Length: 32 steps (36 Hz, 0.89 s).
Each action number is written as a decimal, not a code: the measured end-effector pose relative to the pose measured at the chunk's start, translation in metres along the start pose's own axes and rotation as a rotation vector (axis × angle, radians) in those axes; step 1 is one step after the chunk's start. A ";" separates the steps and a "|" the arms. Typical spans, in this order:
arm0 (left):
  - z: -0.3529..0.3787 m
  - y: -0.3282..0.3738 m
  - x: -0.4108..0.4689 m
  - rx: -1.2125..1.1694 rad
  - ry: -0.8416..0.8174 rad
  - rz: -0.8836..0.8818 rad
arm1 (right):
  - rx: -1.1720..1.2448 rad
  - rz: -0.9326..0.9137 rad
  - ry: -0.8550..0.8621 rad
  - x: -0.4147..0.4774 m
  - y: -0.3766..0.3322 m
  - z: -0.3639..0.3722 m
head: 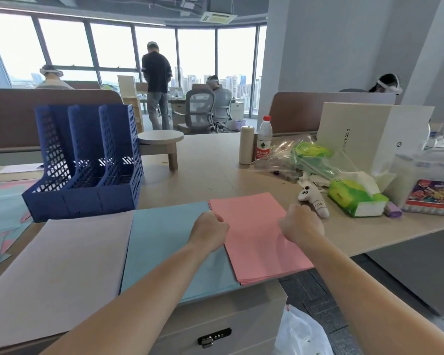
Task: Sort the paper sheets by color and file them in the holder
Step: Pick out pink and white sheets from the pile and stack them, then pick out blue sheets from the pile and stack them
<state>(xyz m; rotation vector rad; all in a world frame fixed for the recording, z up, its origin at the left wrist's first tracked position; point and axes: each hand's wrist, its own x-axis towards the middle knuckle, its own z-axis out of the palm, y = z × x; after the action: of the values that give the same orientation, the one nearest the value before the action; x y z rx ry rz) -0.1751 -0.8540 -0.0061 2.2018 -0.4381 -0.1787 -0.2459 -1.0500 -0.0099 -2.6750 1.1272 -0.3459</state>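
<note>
Head | left hand (pixel 210 231), right hand (pixel 300 224) | grips curled, apparently pinching pink stack (pixel 256 234) edges

Two arms come in from the near edge, both bare along all of their visible length. The left forearm (pixel 139 290) is long and slim, wide at the near edge and narrowing to the wrist. The right forearm (pixel 369 285) has the same slim, tapering shape and looks broadest at the near right corner. The left hand (pixel 210 233) and the right hand (pixel 301 224) are bare too. They show only their backs and rounded knuckles, and the fingertips are hidden.
</note>
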 end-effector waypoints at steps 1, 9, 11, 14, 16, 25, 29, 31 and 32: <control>0.000 0.000 -0.001 -0.020 -0.002 -0.011 | 0.011 -0.014 -0.002 -0.002 -0.002 -0.001; -0.018 -0.003 -0.010 -0.113 0.018 0.010 | 0.167 -0.156 -0.039 -0.026 -0.040 -0.009; -0.031 -0.004 -0.014 -0.162 0.032 0.017 | 0.219 -0.197 -0.043 -0.034 -0.058 -0.011; -0.056 -0.016 -0.020 -0.211 0.063 0.011 | 0.296 -0.268 -0.055 -0.051 -0.090 -0.011; -0.075 -0.026 -0.026 -0.232 0.083 -0.007 | 0.345 -0.314 -0.072 -0.062 -0.115 -0.009; -0.194 -0.107 -0.058 -0.256 0.215 -0.019 | 0.415 -0.512 -0.148 -0.130 -0.251 0.013; -0.265 -0.162 -0.074 -0.279 0.323 -0.070 | 0.442 -0.630 -0.156 -0.176 -0.333 0.033; -0.306 -0.194 -0.084 -0.269 0.370 -0.091 | 0.476 -0.684 -0.182 -0.200 -0.376 0.048; -0.326 -0.210 -0.089 -0.257 0.388 -0.102 | 0.485 -0.710 -0.212 -0.211 -0.397 0.056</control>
<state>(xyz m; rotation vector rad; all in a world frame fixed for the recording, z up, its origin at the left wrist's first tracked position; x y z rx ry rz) -0.1150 -0.4627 0.0288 1.9453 -0.0812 0.1318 -0.1057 -0.6203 0.0237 -2.4818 -0.0135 -0.3706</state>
